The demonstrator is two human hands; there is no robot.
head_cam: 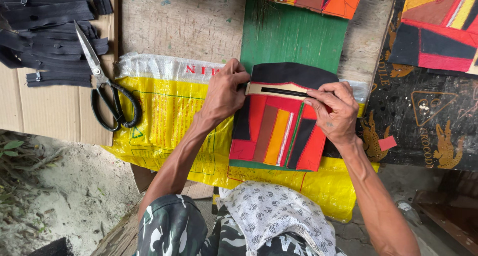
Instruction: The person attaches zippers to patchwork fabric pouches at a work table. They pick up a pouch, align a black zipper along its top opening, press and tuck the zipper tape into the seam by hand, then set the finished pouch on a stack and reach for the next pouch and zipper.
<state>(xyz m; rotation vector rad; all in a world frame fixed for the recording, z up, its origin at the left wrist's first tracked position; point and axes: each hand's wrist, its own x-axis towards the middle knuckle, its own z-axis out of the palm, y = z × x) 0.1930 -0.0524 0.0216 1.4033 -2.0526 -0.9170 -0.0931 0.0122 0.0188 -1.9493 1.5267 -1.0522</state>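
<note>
Sewing workshop: scissors [107,89], stacked zippers [50,32]

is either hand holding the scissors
No, the scissors lie apart on the cardboard while both hands press the patchwork piece.

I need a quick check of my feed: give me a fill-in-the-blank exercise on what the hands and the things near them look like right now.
1. Both hands, left hand and right hand, press on a black ____ laid along the patchwork panel.
2. The scissors lie on a sheet of ____.
3. The board under the panel's top edge is painted ____.
4. The plastic sack beneath the panel is mostly ____.

Missing words: zipper; cardboard; green; yellow
</note>
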